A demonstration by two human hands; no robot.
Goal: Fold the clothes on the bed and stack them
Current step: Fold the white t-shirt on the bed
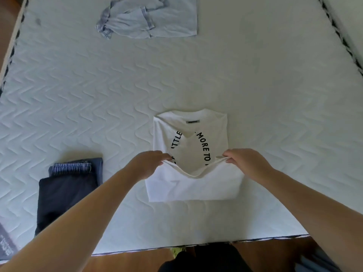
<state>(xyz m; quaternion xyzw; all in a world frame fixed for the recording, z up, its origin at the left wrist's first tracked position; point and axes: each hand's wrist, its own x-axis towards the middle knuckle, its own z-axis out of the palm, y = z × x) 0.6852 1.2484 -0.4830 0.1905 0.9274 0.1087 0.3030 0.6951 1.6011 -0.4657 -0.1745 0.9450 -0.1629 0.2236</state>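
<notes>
Fingers of the left hand [148,163] and right hand [243,163] pinch the hem corners of the white T-shirt [191,150] at lower centre, mid-fold. Next, I judge, carry the hem toward the collar. Bare bed [275,95] lies beyond; folded dark shorts [64,191] lower left, pale shirt [149,18] top.

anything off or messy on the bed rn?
Only the light blue shirt at the far edge: it lies crumpled and unfolded, sleeves bunched. The dark trousers are folded, and both hands, left hand and right hand, pinch the white T-shirt mid-fold.
</notes>
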